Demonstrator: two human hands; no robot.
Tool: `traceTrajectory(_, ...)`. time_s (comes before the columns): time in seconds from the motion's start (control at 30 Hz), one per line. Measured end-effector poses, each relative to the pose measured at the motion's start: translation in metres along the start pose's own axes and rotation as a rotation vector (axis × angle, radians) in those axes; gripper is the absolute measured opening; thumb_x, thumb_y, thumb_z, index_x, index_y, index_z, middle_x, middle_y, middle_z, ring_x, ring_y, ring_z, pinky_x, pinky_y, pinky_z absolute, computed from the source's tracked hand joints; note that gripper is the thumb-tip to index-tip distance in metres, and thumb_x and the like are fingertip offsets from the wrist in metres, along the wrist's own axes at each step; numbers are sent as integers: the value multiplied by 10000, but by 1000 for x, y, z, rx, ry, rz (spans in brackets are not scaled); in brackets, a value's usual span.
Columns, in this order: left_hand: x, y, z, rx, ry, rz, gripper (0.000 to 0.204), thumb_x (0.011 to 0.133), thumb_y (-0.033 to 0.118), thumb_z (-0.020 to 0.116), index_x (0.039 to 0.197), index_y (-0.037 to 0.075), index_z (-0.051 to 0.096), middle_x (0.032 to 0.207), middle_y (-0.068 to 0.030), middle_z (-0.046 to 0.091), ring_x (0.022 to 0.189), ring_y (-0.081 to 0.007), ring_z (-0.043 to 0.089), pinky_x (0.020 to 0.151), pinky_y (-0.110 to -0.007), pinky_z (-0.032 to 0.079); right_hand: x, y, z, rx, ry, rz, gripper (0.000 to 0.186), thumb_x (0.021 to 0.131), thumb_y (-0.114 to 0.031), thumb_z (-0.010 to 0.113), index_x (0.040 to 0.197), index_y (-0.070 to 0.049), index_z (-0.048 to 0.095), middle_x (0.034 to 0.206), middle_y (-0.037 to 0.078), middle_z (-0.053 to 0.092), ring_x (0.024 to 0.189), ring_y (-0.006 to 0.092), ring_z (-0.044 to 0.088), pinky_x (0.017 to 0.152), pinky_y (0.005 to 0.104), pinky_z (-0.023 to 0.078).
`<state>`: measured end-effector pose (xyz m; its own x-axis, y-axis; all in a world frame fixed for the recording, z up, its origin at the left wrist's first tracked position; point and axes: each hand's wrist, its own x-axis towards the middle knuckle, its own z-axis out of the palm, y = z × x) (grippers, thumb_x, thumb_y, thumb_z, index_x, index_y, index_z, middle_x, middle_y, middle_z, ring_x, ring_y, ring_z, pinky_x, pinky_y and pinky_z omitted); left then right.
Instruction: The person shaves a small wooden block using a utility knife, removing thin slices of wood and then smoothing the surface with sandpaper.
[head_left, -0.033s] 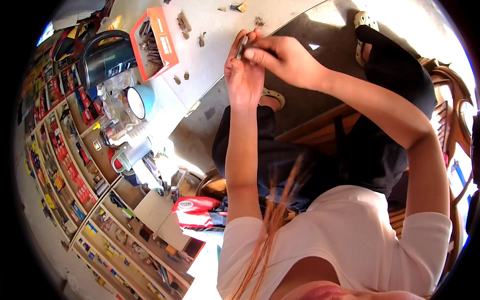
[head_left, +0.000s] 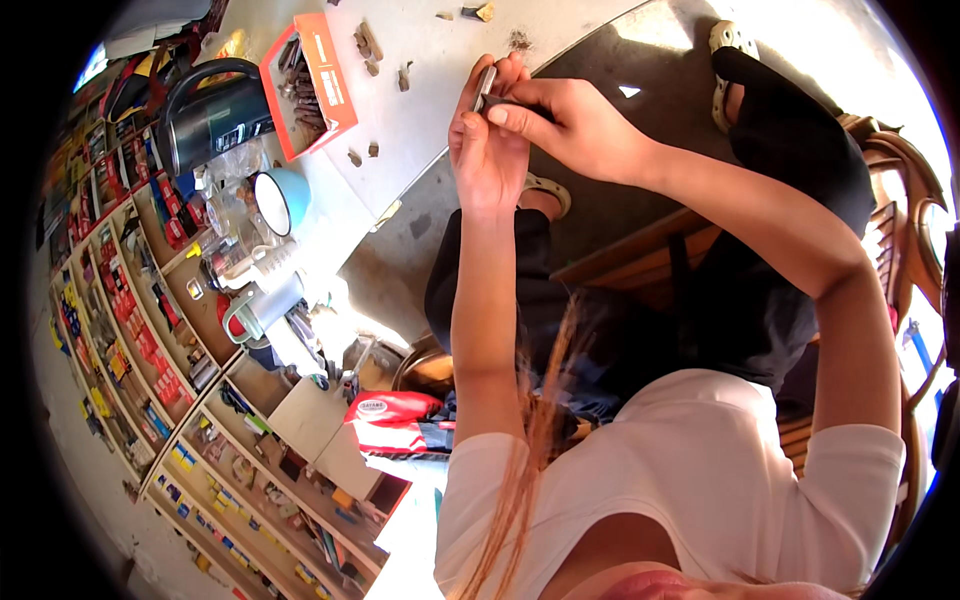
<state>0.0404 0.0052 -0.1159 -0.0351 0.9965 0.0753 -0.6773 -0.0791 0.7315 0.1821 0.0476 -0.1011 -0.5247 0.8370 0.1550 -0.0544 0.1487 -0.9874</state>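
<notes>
White table's (head_left: pixel 412 130) edge: left hand (head_left: pixel 490 160) gripped slim grey metal bar (head_left: pixel 486 82), pointing outward; right hand (head_left: pixel 590 130) pinched something dark (head_left: pixel 525 106) against near end

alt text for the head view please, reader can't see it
A person's left hand holds a small metal piece beside a white table, while the right hand pinches a thin dark item close to it. On the table are an open orange-red box of brown pieces and a dark kettle.
</notes>
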Motion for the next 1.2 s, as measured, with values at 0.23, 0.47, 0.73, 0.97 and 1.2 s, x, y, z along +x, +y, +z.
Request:
traceTrajectory(0.23, 0, 0, -3, 20, -5, -3, 631, 966, 303, 610, 1428, -62, 385, 1357, -174, 563, 1359, -281, 441, 1184, -428, 295, 1, 0, -1, -90, -25, 44, 372, 985, -352, 596, 991, 15, 657, 742, 121, 634, 652, 160, 563, 629, 330, 470)
traceTrajectory(0.47, 1, -3, -6, 16, -24, -3, 638, 968, 316, 608, 1436, -55, 384, 1364, -162, 561, 1377, -276, 418, 1167, -395, 310, 6, 2, -6, -59, -9, 92, 363, 988, -333, 594, 1052, 16, 673, 821, 151, 676, 725, 171, 614, 700, 316, 506)
traceTrajectory(0.73, 0, -1, -5, 39, -34, -1, 641, 958, 328, 617, 1436, -38, 397, 1375, -157, 554, 1378, -269, 415, 1173, -426, 295, 4, 1, -3, -10, -18, 100, 405, 990, -368, 586, 1039, 25, 667, 803, 141, 663, 714, 173, 592, 700, 319, 500)
traceTrajectory(0.97, -2, -1, -7, 44, -6, -15, 623, 964, 323, 610, 1429, -40, 407, 1383, -158, 549, 1376, -267, 419, 1172, -417, 294, 8, -5, -10, -9, -24, 181, 392, 977, -380, 586, 1046, -8, 688, 839, 164, 688, 763, 275, 655, 714, 363, 524)
traceTrajectory(1.2, 2, -2, -1, 35, -7, -21, 615, 987, 305, 580, 1439, -58, 376, 1389, -178, 538, 1385, -269, 407, 1175, -409, 289, 11, -5, -14, -4, -18, 222, 405, 984, -368, 594, 1039, 25, 669, 773, 144, 664, 693, 167, 608, 668, 318, 506)
